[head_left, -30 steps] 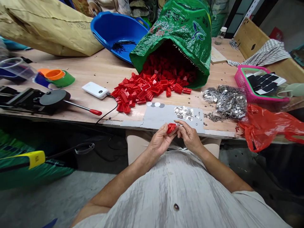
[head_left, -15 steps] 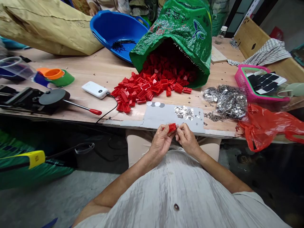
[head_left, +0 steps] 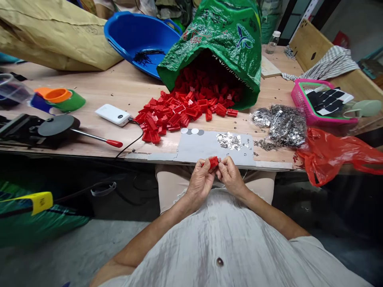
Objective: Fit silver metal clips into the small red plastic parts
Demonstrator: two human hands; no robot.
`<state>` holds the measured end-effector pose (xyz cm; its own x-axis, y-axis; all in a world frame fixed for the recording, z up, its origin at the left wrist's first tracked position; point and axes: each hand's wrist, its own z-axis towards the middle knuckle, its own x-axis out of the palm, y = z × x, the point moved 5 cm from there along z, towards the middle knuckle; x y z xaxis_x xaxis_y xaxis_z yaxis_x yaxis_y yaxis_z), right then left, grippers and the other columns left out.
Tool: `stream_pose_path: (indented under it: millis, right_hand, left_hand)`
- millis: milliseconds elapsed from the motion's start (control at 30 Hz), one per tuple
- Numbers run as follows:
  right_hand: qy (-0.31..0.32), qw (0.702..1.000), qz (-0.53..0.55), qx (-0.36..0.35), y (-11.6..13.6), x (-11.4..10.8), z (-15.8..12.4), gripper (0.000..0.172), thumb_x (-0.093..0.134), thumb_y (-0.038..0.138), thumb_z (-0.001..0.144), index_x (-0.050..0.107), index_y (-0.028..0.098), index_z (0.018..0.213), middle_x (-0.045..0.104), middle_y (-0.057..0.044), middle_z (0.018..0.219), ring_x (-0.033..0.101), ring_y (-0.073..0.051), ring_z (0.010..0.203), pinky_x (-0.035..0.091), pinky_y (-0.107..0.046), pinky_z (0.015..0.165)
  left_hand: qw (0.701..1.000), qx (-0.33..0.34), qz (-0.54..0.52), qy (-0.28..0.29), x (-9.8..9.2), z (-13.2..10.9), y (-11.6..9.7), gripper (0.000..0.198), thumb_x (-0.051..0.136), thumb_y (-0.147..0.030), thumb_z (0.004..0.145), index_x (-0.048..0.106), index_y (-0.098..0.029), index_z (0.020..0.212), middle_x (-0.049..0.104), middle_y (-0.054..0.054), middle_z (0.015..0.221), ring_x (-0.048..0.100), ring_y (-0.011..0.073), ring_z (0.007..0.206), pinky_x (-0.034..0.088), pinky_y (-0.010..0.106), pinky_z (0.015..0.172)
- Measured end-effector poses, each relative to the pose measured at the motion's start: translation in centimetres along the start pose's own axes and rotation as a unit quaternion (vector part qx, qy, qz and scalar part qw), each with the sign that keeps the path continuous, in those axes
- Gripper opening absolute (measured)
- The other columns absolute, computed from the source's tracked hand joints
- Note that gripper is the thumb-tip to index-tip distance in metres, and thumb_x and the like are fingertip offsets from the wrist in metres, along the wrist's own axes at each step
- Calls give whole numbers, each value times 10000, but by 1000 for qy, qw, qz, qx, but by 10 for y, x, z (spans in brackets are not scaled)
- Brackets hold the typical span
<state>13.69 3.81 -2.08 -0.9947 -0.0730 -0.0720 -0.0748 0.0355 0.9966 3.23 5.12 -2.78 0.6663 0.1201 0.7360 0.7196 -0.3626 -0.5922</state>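
Observation:
Just off the table's front edge, my left hand [head_left: 201, 180] is closed around a small red plastic part [head_left: 213, 162]. My right hand [head_left: 231, 177] pinches at the right end of that part; whatever sits between its fingertips is too small to make out. Beyond my hands lies a grey sheet [head_left: 197, 148] bearing a scatter of small shiny metal pieces [head_left: 229, 141]. A heap of similar red plastic parts [head_left: 173, 113] spills from the mouth of a green woven sack [head_left: 221, 32].
Left of the heap are a white power bank [head_left: 113, 114] with a cable and a hand press [head_left: 58, 126] with a red-tipped lever. A blue basin [head_left: 128, 36] stands behind. To the right are bagged metal pieces [head_left: 287, 125], a pink basket [head_left: 299, 97] and a red plastic bag [head_left: 326, 155].
The head view has shifted slightly, so the table things appear further left. Both hands keep holding the red part together, with only slight finger movement.

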Motion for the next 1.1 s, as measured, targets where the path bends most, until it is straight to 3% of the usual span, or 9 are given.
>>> stream_pose_path:
  millis: [200, 333, 433, 633, 767, 900, 1000, 1067, 1100]
  right_hand:
    - [56, 995, -72, 27, 2, -28, -2, 237, 423, 454, 969, 450, 234, 884, 545, 66, 602, 487, -108, 529, 394, -230, 565]
    - [-62, 969, -240, 12, 7, -93, 1, 221, 492, 422, 942, 579, 219, 929, 664, -7, 772, 606, -163, 706, 448, -276, 671]
    - [-162, 908, -386, -31, 8, -139, 5, 126, 551, 290, 889, 635, 205, 927, 696, -69, 953, 629, -223, 892, 453, -332, 805]
    - [-161, 853, -496, -19, -9, -163, 17, 182, 546, 243, 882, 694, 209, 983, 706, -88, 999, 629, -249, 925, 454, -347, 811]
    - [-150, 854, -498, -22, -16, -164, 20, 182, 542, 277, 885, 704, 221, 946, 725, -67, 983, 642, -237, 900, 457, -338, 795]
    - [-146, 861, -487, -15, -21, -171, 20, 205, 537, 320, 876, 703, 231, 956, 738, -55, 970, 658, -226, 861, 458, -328, 771]
    - [-132, 867, -480, -5, -24, -175, 21, 215, 540, 343, 859, 696, 237, 962, 745, -44, 971, 668, -225, 836, 456, -323, 746]
    - [-132, 865, -484, 0, -25, -176, 21, 226, 534, 362, 851, 695, 232, 941, 747, -48, 955, 670, -230, 820, 450, -323, 729]
    - [-136, 863, -486, 1, -25, -176, 21, 234, 528, 373, 850, 695, 228, 928, 748, -53, 945, 669, -233, 815, 446, -325, 725]
  left_hand:
    - [997, -54, 51, 13, -13, -5, -3, 331, 810, -271, 727, 498, -167, 690, 717, 12, 858, 691, 153, 883, 538, 314, 901]
    - [976, -173, 134, -15, -44, -8, 8, 271, 789, -237, 749, 535, -148, 720, 718, 58, 865, 709, 190, 878, 573, 332, 865]
    - [963, -198, 161, -88, -70, -2, 17, 231, 771, -153, 751, 540, -151, 752, 702, 54, 841, 706, 167, 836, 592, 315, 835]
    - [953, -192, 195, -130, -85, 17, 29, 328, 848, -157, 645, 590, -159, 849, 701, 70, 908, 698, 191, 904, 581, 312, 825]
    - [947, -145, 286, -31, -74, 17, 15, 500, 885, -338, 580, 676, -156, 996, 712, 102, 1029, 663, 255, 1031, 538, 356, 872]
    - [892, -189, 388, 134, -52, 10, -7, 388, 797, -442, 673, 723, -138, 902, 718, 86, 887, 676, 223, 878, 542, 362, 821]
    - [878, -100, 445, 146, -41, 25, -45, 324, 741, -403, 729, 718, -162, 944, 709, 62, 904, 669, 190, 833, 549, 313, 751]
    - [859, 40, 506, 69, -39, 47, -83, 351, 687, -367, 776, 682, -190, 1079, 698, 67, 993, 667, 195, 835, 551, 314, 703]
    - [826, 120, 551, 15, -40, 58, -104, 371, 663, -329, 800, 655, -195, 1145, 693, 72, 1003, 663, 196, 833, 549, 325, 719]
